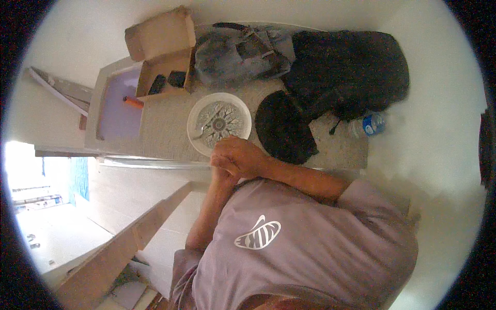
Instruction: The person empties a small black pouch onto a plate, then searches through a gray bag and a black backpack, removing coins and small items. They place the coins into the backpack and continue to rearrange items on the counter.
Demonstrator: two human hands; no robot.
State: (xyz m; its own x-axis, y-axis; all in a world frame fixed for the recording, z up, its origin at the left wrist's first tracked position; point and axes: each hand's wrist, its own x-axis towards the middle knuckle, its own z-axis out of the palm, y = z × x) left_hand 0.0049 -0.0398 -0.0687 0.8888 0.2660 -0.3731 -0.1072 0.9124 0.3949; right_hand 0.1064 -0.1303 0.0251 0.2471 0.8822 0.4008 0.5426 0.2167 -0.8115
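Note:
My right hand [242, 155] lies folded over my left hand [223, 173], just in front of my chest. The fingers of the right look curled around the left, most of which is hidden beneath. Partly behind the hands sits a round, white-rimmed dish-like object [195, 133] with a dark branching pattern and a shiny middle. To its right, near my right forearm, lies a black cap-like fabric item [285, 126]. Both rest on a beige, textured surface [162, 124].
An open cardboard box [166, 62] holds two black objects [177, 79]. Beside it are an orange cylinder [133, 102] and a purple panel [119, 104]. A grey bag [217, 58], a black bag [352, 69] and a plastic bottle [372, 124] line the back and right. A wooden beam [128, 232] slants at lower left.

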